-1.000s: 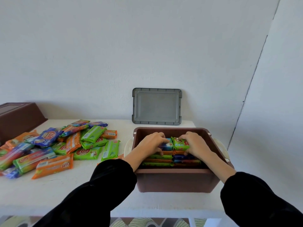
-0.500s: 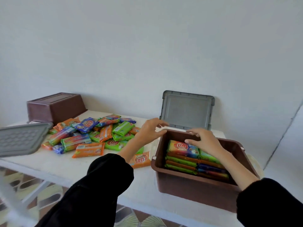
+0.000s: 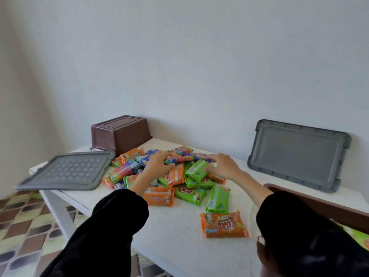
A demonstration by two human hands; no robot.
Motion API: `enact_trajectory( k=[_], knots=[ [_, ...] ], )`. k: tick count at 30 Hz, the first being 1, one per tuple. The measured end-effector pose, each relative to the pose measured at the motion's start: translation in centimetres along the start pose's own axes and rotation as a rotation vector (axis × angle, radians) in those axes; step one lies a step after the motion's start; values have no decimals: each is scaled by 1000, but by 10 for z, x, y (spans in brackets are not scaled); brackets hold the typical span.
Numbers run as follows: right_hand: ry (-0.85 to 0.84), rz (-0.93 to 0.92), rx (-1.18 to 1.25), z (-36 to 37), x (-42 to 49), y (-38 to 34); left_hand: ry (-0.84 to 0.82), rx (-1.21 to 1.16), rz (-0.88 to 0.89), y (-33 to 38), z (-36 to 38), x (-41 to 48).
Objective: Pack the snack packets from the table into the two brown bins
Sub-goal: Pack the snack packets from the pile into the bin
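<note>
A heap of orange, green and blue snack packets (image 3: 179, 182) lies mid-table. My left hand (image 3: 157, 166) curls over the heap's back and pinches a multicolour packet (image 3: 180, 159) between fingers and thumb. To its right, my right hand (image 3: 222, 166) hovers with spread fingers, its thumb touching a green packet (image 3: 196, 169). One orange packet (image 3: 223, 224) lies alone nearer me. A brown bin (image 3: 319, 204) sits at the right edge, mostly hidden by my right sleeve, with green packets showing inside. The second brown bin (image 3: 119, 134) stands upside down at the back left.
A grey lid (image 3: 65, 170) lies flat at the left and overhangs the white table (image 3: 179, 246). Another grey lid (image 3: 297, 154) leans against the back wall on the right. Patterned floor tiles show below the table's left edge.
Both hands left the right-hand bin and moved left to the packet heap. My view swung left, so the bin now sits at the frame's right edge.
</note>
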State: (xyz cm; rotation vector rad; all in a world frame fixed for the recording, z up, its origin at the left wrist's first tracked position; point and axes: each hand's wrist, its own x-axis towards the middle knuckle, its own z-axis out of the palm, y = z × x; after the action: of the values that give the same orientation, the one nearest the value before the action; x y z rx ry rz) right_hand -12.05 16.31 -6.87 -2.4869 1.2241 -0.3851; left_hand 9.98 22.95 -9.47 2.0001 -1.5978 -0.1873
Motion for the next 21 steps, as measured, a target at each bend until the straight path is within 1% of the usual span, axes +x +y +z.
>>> enact_trajectory(
  k=[4, 6, 8, 10, 13, 15, 18, 19, 21],
  knots=[
    [-135, 77, -66, 28, 47, -1, -57, 7, -99, -18, 20, 47],
    [-200, 132, -91, 44, 63, 1, -91, -1, -112, -18, 31, 68],
    [-270, 170, -121, 58, 72, 5, -179, 26, -89, -17, 41, 87],
    [-315, 168, -150, 66, 76, 10, -270, 66, -70, -19, 52, 103],
    [-305, 141, -147, 72, 79, 13, -432, 180, -5, -18, 64, 113],
    [-297, 122, -120, 75, 80, 14, -476, 239, 23, -13, 67, 119],
    [-291, 86, -25, 75, 79, 12, -566, 180, 11, -9, 58, 125],
    [-276, 86, 8, 74, 80, 13, -608, 151, -12, -9, 54, 125],
    [-220, 109, 36, 74, 82, 13, -627, 87, -40, -11, 45, 122]
  ],
)
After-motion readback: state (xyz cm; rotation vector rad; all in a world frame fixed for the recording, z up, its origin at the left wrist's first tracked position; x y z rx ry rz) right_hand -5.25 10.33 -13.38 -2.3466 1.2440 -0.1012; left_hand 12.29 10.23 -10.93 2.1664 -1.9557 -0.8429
